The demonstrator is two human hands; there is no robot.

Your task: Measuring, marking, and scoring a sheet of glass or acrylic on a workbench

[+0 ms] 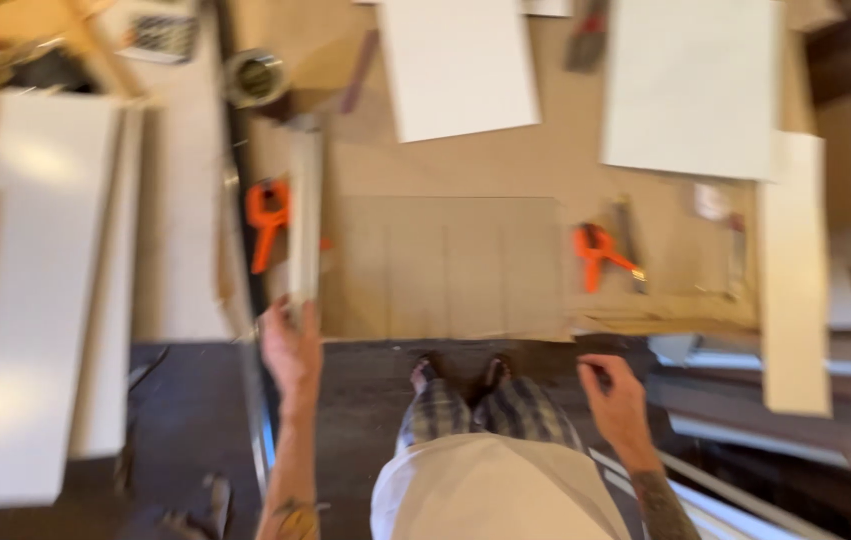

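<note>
A person stands at a brown fibreboard workbench (466,165) over a dark floor (186,400), seen from above; the whole view is blurred by motion. The landmark is the flat brown cardboard sheet with faint lengthwise creases (446,265) lying at the bench's near edge.

Far left of that sheet, long white boards (36,280) lie side by side, running off toward the person. Just left of the sheet, an orange spring clamp (268,222) sits beside a narrow pale wooden strip (304,215) that lies along the sheet's left edge. The left hand (291,345) meets the near end of this strip at the sheet's near-left corner, fingers curled about it; how firm the hold is cannot be told through the blur. Beyond the strip, a roll of tape (254,78) rests on the bench.

Behind the sheet lies a white rectangular panel (458,65); a larger white panel (691,85) lies behind and to the right. Right of the sheet, a second orange spring clamp (598,252) rests on the bench, and further right a long pale plank (794,275) overhangs the near edge.

The right hand (614,395) hovers below the sheet's near-right corner, off the bench, fingers bent loosely, apparently holding nothing. Two dark shoes (461,372) and checked trousers (491,415) show beneath the sheet.
</note>
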